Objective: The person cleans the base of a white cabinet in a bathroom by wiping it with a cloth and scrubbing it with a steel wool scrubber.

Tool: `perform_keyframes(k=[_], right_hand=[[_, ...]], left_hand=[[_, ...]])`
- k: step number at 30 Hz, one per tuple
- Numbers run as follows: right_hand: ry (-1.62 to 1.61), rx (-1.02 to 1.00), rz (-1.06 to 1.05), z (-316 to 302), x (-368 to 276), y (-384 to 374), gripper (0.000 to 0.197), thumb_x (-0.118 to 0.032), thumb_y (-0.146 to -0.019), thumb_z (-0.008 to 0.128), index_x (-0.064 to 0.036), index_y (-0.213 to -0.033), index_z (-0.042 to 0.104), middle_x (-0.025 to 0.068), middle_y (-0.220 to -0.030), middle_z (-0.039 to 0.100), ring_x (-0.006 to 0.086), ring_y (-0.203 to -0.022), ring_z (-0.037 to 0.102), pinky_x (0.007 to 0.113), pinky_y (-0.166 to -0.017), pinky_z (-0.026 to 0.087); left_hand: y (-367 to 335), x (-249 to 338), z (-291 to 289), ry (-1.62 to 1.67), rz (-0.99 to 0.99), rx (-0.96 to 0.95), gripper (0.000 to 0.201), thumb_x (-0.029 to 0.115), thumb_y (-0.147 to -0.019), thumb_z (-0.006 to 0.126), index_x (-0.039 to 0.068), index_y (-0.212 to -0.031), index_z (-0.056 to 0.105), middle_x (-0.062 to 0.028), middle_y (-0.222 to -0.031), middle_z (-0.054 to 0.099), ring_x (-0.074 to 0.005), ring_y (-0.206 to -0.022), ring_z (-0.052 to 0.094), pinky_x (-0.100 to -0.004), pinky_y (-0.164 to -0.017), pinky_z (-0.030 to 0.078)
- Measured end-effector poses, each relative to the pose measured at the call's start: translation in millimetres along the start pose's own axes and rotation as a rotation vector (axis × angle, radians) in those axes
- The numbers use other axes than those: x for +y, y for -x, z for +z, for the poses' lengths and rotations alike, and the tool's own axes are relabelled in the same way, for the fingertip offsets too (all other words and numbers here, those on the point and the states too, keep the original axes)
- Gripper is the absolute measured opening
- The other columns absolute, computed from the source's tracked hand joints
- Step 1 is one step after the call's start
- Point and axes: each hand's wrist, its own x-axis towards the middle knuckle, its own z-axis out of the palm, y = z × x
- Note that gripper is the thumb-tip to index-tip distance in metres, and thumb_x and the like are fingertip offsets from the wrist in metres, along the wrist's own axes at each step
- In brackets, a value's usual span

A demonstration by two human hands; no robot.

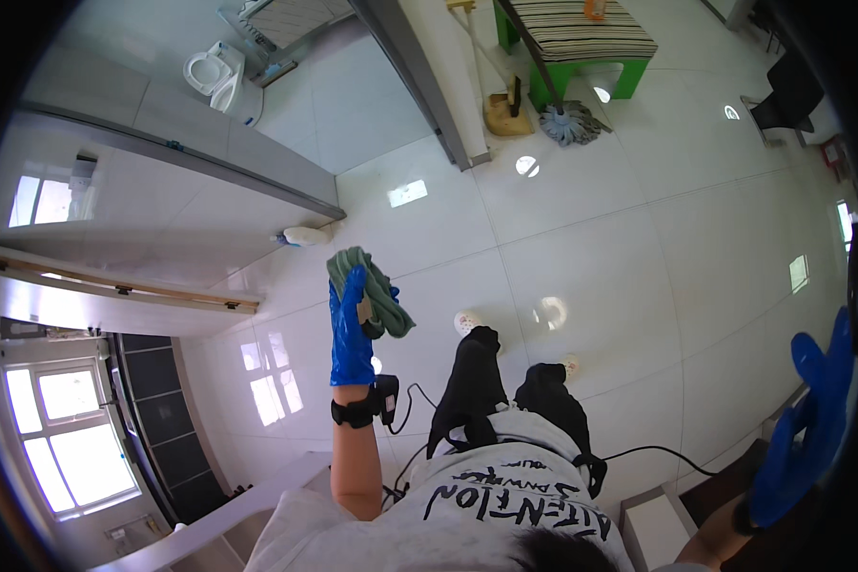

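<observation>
In a blue rubber glove, my left hand is closed around a folded green cloth, held up above the tiled floor left of my legs. Its fingers wrap the cloth from the side, with folds sticking out past them. My right hand, gloved in blue too, is raised at the far right rim with fingers stretched out and thumb apart. Nothing shows in that hand. It is close to a dark edge at the picture's rim; whether it touches it I cannot tell.
Glossy white floor tiles surround my feet. A bottle lies by the door frame. Ahead are a grey mop, a dustpan and a green stool. Cables trail near my waist, and a white drawer unit stands right.
</observation>
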Motion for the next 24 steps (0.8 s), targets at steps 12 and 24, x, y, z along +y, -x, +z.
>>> perform_keyframes(k=[12, 24], right_hand=[[-0.059, -0.442, 0.173, -183.6, 63.7, 128.7, 0.066, -0.049, -0.088, 0.043, 0.0058, -0.126, 0.039, 0.0210, -0.118, 0.050, 0.0236, -0.096, 0.053, 0.033, -0.081, 0.043], [-0.099, -0.461, 0.619, -199.2, 142.6, 205.7, 0.074, -0.050, -0.087, 0.044, 0.0052, -0.133, 0.025, 0.0211, -0.124, 0.043, 0.0279, -0.114, 0.045, 0.038, -0.092, 0.039]], left_hand=[[115.8, -68.1, 217.6, -0.148, -0.193, -0.647, 0.045, 0.034, -0.084, 0.056, 0.003, -0.116, 0.046, -0.0110, -0.091, 0.056, -0.0216, -0.075, 0.060, -0.0324, -0.068, 0.050], [146.1, -149.2, 368.9, -0.380, -0.301, -0.838, 0.047, 0.038, -0.084, 0.055, 0.004, -0.116, 0.049, -0.0124, -0.088, 0.058, -0.0238, -0.077, 0.061, -0.0343, -0.070, 0.051]])
